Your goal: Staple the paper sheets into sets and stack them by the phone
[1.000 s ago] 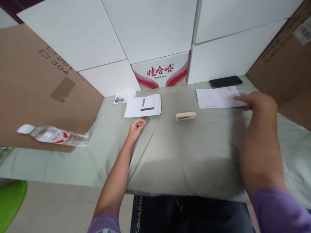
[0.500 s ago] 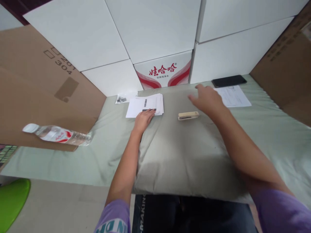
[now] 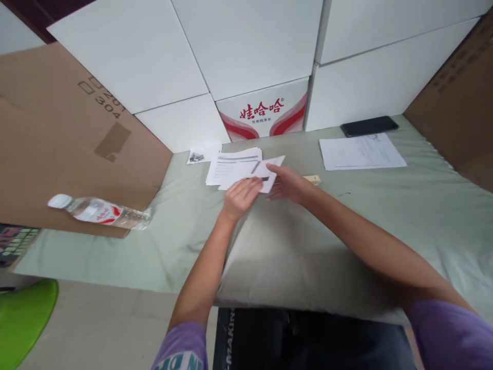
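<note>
On the green cloth, our right hand (image 3: pixel 288 185) had come over from the far sheet (image 3: pixel 362 152) to join our left hand (image 3: pixel 241 198); both now pinched the top sheet (image 3: pixel 252 174), pulled half off the paper stack (image 3: pixel 233 162); the stapler (image 3: pixel 313 179) lay just behind.

Worn on the head, looking forward and down along both forearms from close above the near edge of the cloth-covered table (image 3: pixel 346 226), facing the far stack of white boxes (image 3: pixel 246 46), with cardboard (image 3: pixel 50 139) closing the left and right sides, only one view.
</note>
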A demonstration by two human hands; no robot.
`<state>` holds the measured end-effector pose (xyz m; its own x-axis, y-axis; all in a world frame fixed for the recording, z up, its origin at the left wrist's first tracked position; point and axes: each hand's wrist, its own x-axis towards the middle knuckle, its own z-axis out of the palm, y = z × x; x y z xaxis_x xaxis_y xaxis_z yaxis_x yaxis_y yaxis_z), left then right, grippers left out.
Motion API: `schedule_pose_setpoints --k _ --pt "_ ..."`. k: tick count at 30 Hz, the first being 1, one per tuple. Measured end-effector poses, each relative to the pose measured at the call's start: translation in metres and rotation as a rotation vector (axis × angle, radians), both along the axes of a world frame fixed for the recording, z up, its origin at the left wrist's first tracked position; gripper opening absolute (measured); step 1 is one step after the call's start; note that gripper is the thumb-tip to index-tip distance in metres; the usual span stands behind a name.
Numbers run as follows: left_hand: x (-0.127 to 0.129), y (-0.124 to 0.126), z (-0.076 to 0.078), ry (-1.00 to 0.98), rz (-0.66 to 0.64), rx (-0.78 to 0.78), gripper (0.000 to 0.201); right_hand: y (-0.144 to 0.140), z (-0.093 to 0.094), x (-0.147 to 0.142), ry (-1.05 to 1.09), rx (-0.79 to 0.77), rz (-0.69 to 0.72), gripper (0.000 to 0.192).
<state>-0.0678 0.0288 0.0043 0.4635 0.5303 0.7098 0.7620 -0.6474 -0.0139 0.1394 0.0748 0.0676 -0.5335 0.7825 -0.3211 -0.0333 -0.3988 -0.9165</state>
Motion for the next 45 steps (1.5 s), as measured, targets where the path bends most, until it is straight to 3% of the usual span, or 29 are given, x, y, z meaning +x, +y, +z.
schedule_pose_setpoints --k 3,5,10,12,17,20,24,34,38,45 --pt "0.019 -0.006 0.001 0.099 -0.152 0.072 0.024 0.009 -0.014 0.001 -0.141 0.062 -0.121 0.022" --pt "0.016 -0.004 0.0 0.059 -0.105 0.056 0.024 0.017 -0.02 0.006 -0.315 0.212 -0.098 0.025" --pt "-0.036 0.011 -0.004 -0.323 0.458 -0.091 0.039 0.032 -0.013 0.024 -0.57 0.483 -0.018 0.023" --pt "-0.055 0.017 -0.006 -0.342 0.573 -0.144 0.037 0.039 -0.006 0.032 -0.6 0.563 -0.055 0.024" --pt "-0.056 0.027 -0.013 0.038 0.42 -0.494 0.053 0.054 0.003 0.048 -0.619 0.685 -0.261 0.032" --pt "-0.044 0.03 -0.014 0.121 0.417 -0.563 0.046 0.056 0.001 0.048 -0.606 0.674 -0.327 0.038" --pt "-0.038 0.031 -0.011 0.109 0.445 -0.504 0.035 0.056 -0.005 0.041 -0.579 0.644 -0.383 0.044" --pt "-0.048 0.03 -0.014 -0.115 0.472 -0.392 0.03 0.055 -0.015 0.031 -0.413 0.523 -0.408 0.055" --pt "-0.05 0.032 -0.016 -0.127 0.516 -0.371 0.04 0.054 -0.017 0.029 -0.424 0.493 -0.412 0.058" --pt "-0.051 0.031 -0.017 -0.108 0.525 -0.308 0.043 0.052 -0.011 0.026 -0.195 0.241 -0.488 0.053"
